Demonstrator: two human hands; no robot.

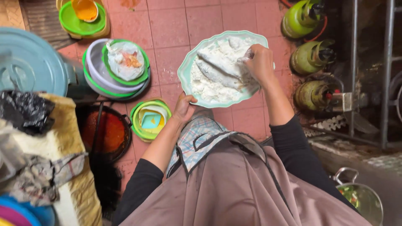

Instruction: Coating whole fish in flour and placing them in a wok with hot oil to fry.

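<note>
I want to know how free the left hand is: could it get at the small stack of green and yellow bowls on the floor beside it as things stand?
Probably not at once: the left hand grips the rim of the pale green plate. The bowls lie close, nothing between.

Under the right hand [260,62] lies white-floured fish [220,62] on a pale mint plate [186,69], whose rim the left hand [184,108] grips. Left of that hand sit lime-green bowls [150,119] and a black pot of red sauce [106,132]; the floor [167,25] is pink tile; the apron [197,134] is checked blue
</note>
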